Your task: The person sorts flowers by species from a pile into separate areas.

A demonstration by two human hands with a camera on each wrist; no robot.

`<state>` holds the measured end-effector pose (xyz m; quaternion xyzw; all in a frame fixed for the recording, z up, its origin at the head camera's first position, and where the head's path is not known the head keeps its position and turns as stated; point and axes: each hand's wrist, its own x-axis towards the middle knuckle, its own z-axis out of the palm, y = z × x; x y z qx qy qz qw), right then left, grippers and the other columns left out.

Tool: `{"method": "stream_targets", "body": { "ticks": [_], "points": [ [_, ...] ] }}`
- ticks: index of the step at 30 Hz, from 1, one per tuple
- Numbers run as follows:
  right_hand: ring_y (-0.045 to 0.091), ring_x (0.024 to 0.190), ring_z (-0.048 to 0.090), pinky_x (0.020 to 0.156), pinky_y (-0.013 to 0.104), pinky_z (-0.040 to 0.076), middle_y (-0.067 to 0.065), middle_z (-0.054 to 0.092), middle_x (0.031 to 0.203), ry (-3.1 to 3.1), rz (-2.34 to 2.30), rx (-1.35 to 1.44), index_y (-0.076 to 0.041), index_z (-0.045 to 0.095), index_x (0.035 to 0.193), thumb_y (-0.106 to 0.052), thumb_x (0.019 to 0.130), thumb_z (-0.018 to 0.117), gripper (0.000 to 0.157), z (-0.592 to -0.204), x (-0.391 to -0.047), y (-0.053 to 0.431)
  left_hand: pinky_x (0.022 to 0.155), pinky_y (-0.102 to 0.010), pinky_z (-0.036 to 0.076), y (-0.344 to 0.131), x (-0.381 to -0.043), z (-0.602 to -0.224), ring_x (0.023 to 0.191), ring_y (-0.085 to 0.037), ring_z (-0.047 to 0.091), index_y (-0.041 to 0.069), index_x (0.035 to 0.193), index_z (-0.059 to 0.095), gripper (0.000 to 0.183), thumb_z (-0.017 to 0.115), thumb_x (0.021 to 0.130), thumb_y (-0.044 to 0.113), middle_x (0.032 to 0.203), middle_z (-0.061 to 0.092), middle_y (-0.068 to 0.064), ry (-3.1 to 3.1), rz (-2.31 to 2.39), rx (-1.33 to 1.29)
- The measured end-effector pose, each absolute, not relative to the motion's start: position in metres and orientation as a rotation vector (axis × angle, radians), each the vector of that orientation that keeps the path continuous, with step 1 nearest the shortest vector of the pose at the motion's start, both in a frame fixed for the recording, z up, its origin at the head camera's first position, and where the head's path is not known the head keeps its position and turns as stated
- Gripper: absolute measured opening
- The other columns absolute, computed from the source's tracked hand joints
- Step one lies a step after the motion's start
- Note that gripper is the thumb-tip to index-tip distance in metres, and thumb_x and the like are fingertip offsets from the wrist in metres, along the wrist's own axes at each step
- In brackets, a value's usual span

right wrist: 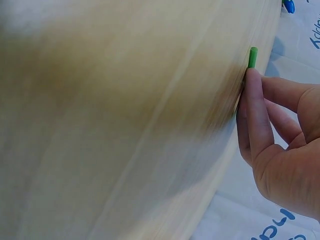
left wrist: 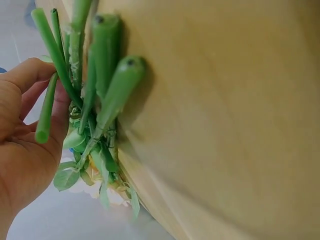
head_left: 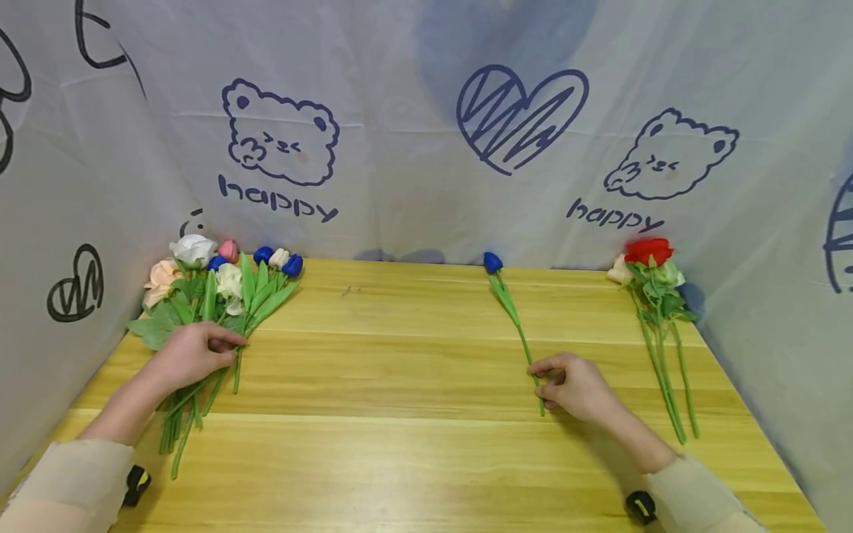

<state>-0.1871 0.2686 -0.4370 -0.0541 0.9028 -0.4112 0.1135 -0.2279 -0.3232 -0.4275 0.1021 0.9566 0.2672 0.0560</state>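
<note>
A single blue artificial tulip (head_left: 492,263) lies on the table, its bloom towards the back. My right hand (head_left: 578,386) pinches its green stem near the lower end. In the right wrist view, the cut stem end (right wrist: 253,57) sticks out past the fingertips. On the left, my left hand (head_left: 200,354) reaches over a spread bunch of artificial flowers, with thumb and fingers pinching a thin green tulip stem (left wrist: 47,110). Among the blooms are a white rose (head_left: 193,250), a peach rose (head_left: 162,280), a pink tulip (head_left: 229,249) and a blue tulip (head_left: 292,266). The hand hides part of the stems.
At the right lies a smaller bunch with a red rose (head_left: 649,252) and pale blooms, stems towards the front. The wooden table (head_left: 373,459) ends at a white cloth backdrop (head_left: 400,170) with bear and heart drawings. Cloth also hangs along both sides.
</note>
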Motion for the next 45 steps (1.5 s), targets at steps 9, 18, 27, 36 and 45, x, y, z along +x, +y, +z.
{"method": "stream_targets", "body": {
  "ticks": [9,18,27,36,45],
  "points": [
    [0.019,0.080,0.069,0.065,0.027,0.062,0.019,0.065,0.119,2.647,-1.219,-0.163,0.003,0.072,0.121,0.006,0.093,0.072,0.028,-0.437,-0.188,0.270,0.052,-0.028,0.040,-0.317,-0.228,-0.421,0.061,-0.014,0.050,-0.004,0.118,0.076,0.030,0.067,0.091,0.006,0.087,0.075,-0.005,2.882,0.834,0.282],
    [0.022,0.086,0.071,0.068,0.032,0.064,0.019,0.067,0.119,2.577,-1.302,-0.094,0.004,0.068,0.127,0.001,0.096,0.071,0.032,-0.436,-0.188,0.271,0.058,-0.031,0.046,-0.316,-0.224,-0.421,0.076,-0.019,0.061,-0.003,0.118,0.076,0.026,0.068,0.094,0.005,0.107,0.074,-0.025,2.909,0.852,0.275],
    [0.029,0.097,0.072,0.076,0.037,0.064,0.023,0.068,0.124,2.517,-1.495,-0.013,0.004,0.062,0.138,-0.014,0.101,0.069,0.042,-0.425,-0.186,0.269,0.062,-0.028,0.052,-0.300,-0.215,-0.414,0.089,-0.028,0.067,0.000,0.133,0.069,0.034,0.065,0.103,0.014,0.128,0.067,-0.028,2.879,1.149,0.063],
    [0.023,0.106,0.072,0.086,0.043,0.063,0.024,0.060,0.138,2.482,-1.862,-0.133,0.003,0.063,0.136,-0.013,0.101,0.070,0.039,-0.415,-0.180,0.243,0.077,-0.022,0.058,-0.234,-0.209,-0.408,0.092,0.003,0.065,0.007,0.140,0.067,0.043,0.071,0.101,0.027,0.124,0.072,-0.011,2.700,1.730,-0.100],
    [0.015,0.105,0.070,0.086,0.047,0.062,0.017,0.063,0.135,2.330,-2.124,-0.379,0.003,0.067,0.131,-0.007,0.099,0.071,0.033,-0.411,-0.182,0.198,0.086,-0.021,0.058,-0.149,-0.219,-0.404,0.100,-0.002,0.068,0.003,0.136,0.069,0.039,0.073,0.099,0.015,0.142,0.063,-0.013,2.373,2.172,-0.066]
  ]
}}
